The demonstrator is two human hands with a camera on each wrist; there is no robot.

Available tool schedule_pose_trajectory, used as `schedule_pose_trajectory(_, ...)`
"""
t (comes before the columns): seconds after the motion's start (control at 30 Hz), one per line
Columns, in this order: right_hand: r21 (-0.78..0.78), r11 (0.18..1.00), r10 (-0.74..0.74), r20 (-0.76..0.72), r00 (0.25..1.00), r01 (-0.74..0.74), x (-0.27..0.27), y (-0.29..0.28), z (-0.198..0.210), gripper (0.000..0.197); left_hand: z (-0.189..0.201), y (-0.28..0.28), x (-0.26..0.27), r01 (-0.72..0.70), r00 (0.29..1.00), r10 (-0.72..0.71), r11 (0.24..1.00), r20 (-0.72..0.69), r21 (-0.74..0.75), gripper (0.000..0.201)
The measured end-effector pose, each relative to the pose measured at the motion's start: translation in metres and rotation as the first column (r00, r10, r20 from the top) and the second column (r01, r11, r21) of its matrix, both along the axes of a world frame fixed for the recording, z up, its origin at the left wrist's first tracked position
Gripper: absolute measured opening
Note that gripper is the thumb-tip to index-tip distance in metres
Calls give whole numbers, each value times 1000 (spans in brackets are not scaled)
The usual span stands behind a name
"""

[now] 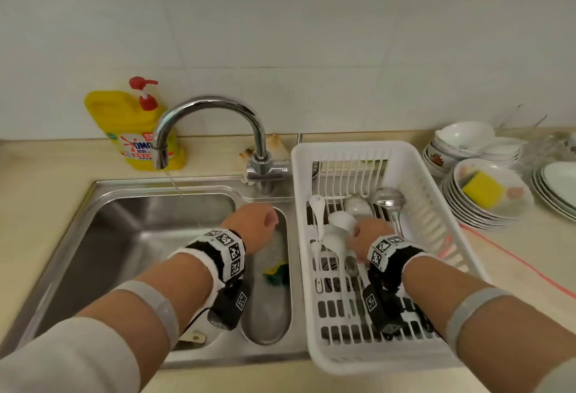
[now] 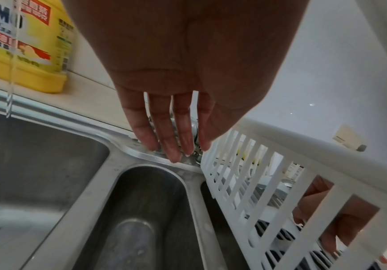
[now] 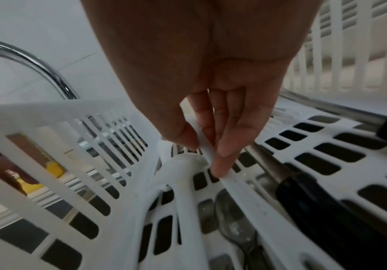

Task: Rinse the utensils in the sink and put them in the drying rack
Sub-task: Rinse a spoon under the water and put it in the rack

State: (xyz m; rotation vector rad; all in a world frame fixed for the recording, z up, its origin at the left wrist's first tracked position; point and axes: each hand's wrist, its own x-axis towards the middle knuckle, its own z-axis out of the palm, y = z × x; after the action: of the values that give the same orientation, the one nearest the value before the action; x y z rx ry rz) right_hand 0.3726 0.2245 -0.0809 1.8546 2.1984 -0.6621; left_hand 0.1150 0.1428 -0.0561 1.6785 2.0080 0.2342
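Observation:
My right hand (image 1: pixel 355 237) is down inside the white drying rack (image 1: pixel 436 205). Its thumb and fingers pinch the handle of a white plastic spoon (image 3: pixel 245 193), which lies low on the rack floor. Beside it lie another white spoon (image 3: pixel 183 182), a metal spoon (image 1: pixel 358 205) and a metal ladle (image 1: pixel 388 198). My left hand (image 1: pixel 261 221) hovers over the narrow middle basin (image 2: pixel 146 201) of the steel sink (image 1: pixel 124 237). Its fingers (image 2: pixel 174 146) hang straight near the faucet base and hold nothing.
The faucet (image 1: pixel 218 106) runs a thin water stream (image 1: pixel 174 184) into the large basin. A yellow soap bottle (image 1: pixel 131 131) stands behind the sink. A green-yellow sponge (image 1: pixel 276 274) lies in the middle basin. Stacked bowls and plates (image 1: pixel 486 205) with a yellow sponge (image 1: pixel 481 188) sit right of the rack.

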Motion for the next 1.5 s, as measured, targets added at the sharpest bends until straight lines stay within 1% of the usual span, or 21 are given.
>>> schedule_pose_trajectory(0.03, 10, 1000, -1, -14, 1000, 2, -2, 3, -2, 24, 0, 0, 1, -15, 1000, 15, 1000, 3, -5, 13)
schedule_pose_trajectory(0.13, 4, 1000, 18, 1, 1000, -18, -11, 13, -5, 23, 2, 0, 2, -46, 999, 46, 999, 7, -14, 16)
schedule_pose_trajectory(0.27, 66, 997, 42, 5, 999, -42, -22, 25, -7, 19, 4, -1, 0, -84, 996, 84, 996, -2, 2, 17)
schedule_pose_trajectory(0.33, 69, 996, 56, 18, 998, -57, -25, 30, -6, 18, 4, -3, -2, -97, 995, 97, 995, -10, 1, 16)
schedule_pose_trajectory(0.53, 65, 998, 10, -5, 1000, -10, -29, 37, 2, 19, -1, -7, -11, -119, 993, 119, 993, 13, 3, 15)
schedule_pose_trajectory(0.6, 61, 998, -5, -35, 999, 7, -31, 40, 6, 25, -3, -7, -13, -116, 993, 116, 993, 16, -4, 15)
schedule_pose_trajectory(0.67, 34, 999, -24, -61, 998, 27, -35, 41, 11, 29, -4, -7, -14, -110, 994, 110, 994, 14, -3, 15)
schedule_pose_trajectory(0.77, -67, 997, -43, -81, 996, 38, -42, 36, 12, 30, -6, -6, -15, -105, 994, 105, 994, 19, -2, 15)
schedule_pose_trajectory(0.83, -81, 994, -82, -117, 990, 73, -47, 29, 11, 29, -8, -6, -16, -94, 995, 94, 996, 25, -5, 13)
schedule_pose_trajectory(0.93, -91, 988, -145, -210, 967, 129, -51, 21, 9, 31, -7, -4, -18, -75, 997, 75, 997, 37, -1, 13)
schedule_pose_trajectory(1.03, -221, 969, -171, -263, 950, 114, -51, 3, 11, 31, -5, -2, -19, -67, 997, 67, 998, 50, 6, 15)
schedule_pose_trajectory(1.1, -323, 941, -184, -246, 952, 99, -49, -10, 8, 30, -4, 0, -19, -62, 996, 62, 998, 57, 5, 15)
schedule_pose_trajectory(1.17, -395, 911, -201, -183, 962, 115, -46, -17, 1, 30, -5, 2, -18, -52, 997, 52, 999, 55, 6, 15)
schedule_pose_trajectory(1.27, -446, 887, -185, -102, 977, 122, -41, -21, -13, 45, -5, 4, -14, -28, 998, 28, 1000, 62, 7, 13)
schedule_pose_trajectory(1.33, -531, 833, -216, -53, 975, 155, -38, -25, -14, 44, -6, 5, -10, -21, 997, 20, 1000, 71, 10, 12)
schedule_pose_trajectory(1.43, -561, 812, -180, 16, 984, 157, -31, -25, -20, 55, -7, 6, -5, -15, 998, 15, 1000, 67, 9, 13)
schedule_pose_trajectory(1.5, -557, 816, -166, 31, 986, 155, -25, -26, -28, 54, -9, 5, -4, -8, 997, 8, 1000, 75, 0, 13)
